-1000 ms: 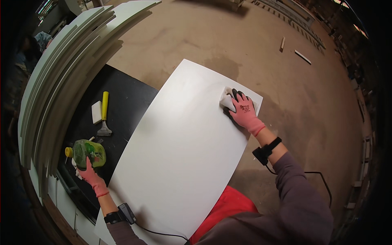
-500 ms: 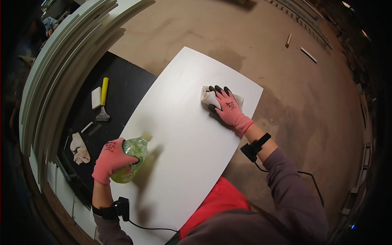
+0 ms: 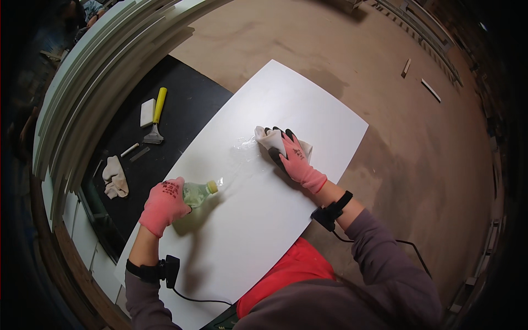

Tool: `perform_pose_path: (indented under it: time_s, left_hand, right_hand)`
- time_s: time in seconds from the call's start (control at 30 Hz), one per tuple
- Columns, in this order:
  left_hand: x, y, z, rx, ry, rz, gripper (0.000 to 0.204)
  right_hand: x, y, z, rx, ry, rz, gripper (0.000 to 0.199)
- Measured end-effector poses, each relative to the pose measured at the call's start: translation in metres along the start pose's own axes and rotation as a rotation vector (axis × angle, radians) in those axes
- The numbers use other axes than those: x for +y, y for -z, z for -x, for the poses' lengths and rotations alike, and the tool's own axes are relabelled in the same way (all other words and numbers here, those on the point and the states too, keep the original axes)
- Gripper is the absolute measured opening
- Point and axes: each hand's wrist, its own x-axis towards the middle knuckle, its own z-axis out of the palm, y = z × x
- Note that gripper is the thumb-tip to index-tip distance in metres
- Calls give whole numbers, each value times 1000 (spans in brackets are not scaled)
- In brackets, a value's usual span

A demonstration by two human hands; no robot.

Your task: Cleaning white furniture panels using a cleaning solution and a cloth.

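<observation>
Panel (image 3: 247, 247), white, overlaps a black tabletop (image 3: 192, 91), brown floor (image 3: 401, 181) beyond. Left hand (image 3: 165, 206) grips a green bottle (image 3: 197, 194) tipped over the panel; right hand (image 3: 295, 159) presses a cloth (image 3: 268, 137) there, beside newly appeared liquid (image 3: 245, 144).

We've got room over the white panel (image 3: 247, 220): far corner, near half, plus a gap between the bottle (image 3: 196, 193) in the left hand (image 3: 165, 203) and the cloth (image 3: 265, 137) under the right hand (image 3: 297, 159). Stacked boards (image 3: 104, 88) block our left; scraper (image 3: 158, 113), white block (image 3: 147, 113) and rag (image 3: 115, 179) obstruct the black surface (image 3: 192, 93). Watch the left wrist cable (image 3: 203, 300) low across the panel's near end.
</observation>
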Motion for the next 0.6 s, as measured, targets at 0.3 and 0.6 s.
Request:
perform_pose_path:
  time_s: [0.3, 0.6]
  left_hand:
    - [-28, -10, 48, 401, -16, 382, 51]
    - [-86, -35, 65, 667, 55, 742, 61]
  right_hand:
    - [-19, -39, -9, 35, -95, -328, 45]
    - [-116, -70, -8, -340, 103, 214, 49]
